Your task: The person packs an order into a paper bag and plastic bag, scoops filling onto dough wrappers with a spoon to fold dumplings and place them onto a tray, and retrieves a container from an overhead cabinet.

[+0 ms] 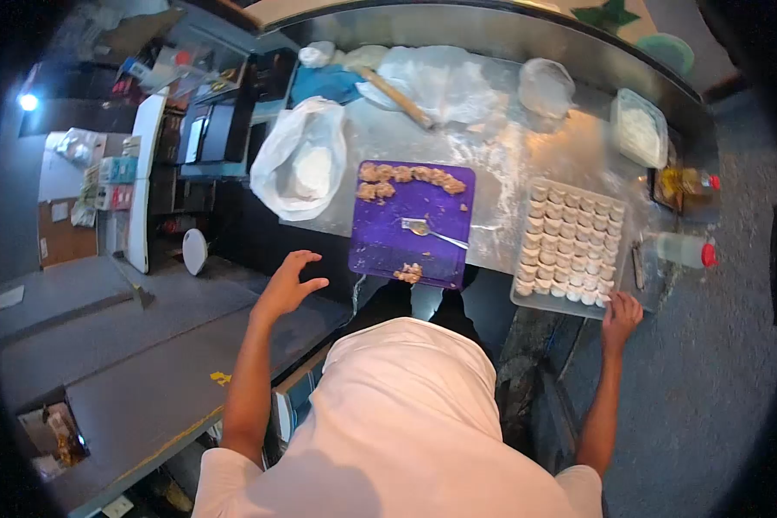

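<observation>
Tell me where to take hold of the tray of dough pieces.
Grip the tray by both long side rims, coming from outside, one hand per side, and keep it level. The dough pieces sit in close rows inside, leaving little room for fingers there. The right hand is at the near right corner, so it probably suits the right rim.

The person wears a loose, pale shirt [406, 414], plain and softly creased, its short sleeves [227, 475] ending above the elbows. Dark trousers [453, 315] show beyond it; left hand [287, 287] and right hand [622, 318] are bare.
</observation>
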The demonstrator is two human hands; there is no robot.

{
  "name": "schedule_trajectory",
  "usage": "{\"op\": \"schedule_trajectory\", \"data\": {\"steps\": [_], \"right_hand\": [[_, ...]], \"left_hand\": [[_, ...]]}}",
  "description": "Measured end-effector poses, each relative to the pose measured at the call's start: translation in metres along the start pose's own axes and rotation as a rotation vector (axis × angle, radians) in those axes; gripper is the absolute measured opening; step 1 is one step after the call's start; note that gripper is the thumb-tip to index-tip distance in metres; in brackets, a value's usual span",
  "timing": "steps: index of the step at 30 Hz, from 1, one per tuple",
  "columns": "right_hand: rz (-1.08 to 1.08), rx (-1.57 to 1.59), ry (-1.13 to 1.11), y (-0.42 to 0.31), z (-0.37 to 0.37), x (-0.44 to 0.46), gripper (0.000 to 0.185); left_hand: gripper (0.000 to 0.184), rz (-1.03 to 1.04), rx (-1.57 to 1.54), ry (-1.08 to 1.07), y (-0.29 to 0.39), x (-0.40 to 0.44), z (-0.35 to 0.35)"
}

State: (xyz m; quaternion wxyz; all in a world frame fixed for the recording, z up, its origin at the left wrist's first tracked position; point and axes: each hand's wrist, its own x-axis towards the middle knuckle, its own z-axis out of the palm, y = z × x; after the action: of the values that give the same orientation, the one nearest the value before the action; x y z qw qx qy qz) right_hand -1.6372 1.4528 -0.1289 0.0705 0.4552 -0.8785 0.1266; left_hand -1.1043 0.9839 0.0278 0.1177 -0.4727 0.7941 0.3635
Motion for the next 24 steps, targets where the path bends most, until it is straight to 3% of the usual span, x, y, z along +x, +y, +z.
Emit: {"op": "schedule_trajectory", "data": {"steps": [3,6,9,11,17,21,23,24], "right_hand": [[0.168,0.112,0.045,-0.040,-0.007,0.012,0.018],[0.320,0.363,0.118,-0.126,-0.005,0.030,0.019],[0.113,0.508,0.029,-0.208,0.034,0.047,0.018],[0.018,0.574,-0.151,-0.278,0.041,0.069,0.018],[-0.115,0.329,-0.294,-0.374,0.095,0.093,0.028],[-0.042,0.195,-0.287,-0.383,0.111,0.096,0.031],[-0.018,0.157,-0.279,-0.386,0.116,0.096,0.032],[-0.011,0.131,-0.272,-0.388,0.119,0.096,0.032]], "left_hand": [[0.047,-0.029,-0.082,0.106,-0.019,0.004,0.003],[0.035,0.001,-0.173,0.198,-0.042,0.032,0.010],[0.019,0.074,-0.112,0.348,-0.049,0.082,0.006],[0.014,0.134,-0.080,0.473,-0.068,0.128,0.007],[0.018,0.141,-0.085,0.733,-0.132,0.240,0.003],[0.033,0.056,-0.040,0.645,-0.137,0.283,-0.011],[0.038,0.159,0.167,0.899,-0.169,0.332,0.011],[0.040,0.179,0.160,0.903,-0.173,0.342,0.012]]}}
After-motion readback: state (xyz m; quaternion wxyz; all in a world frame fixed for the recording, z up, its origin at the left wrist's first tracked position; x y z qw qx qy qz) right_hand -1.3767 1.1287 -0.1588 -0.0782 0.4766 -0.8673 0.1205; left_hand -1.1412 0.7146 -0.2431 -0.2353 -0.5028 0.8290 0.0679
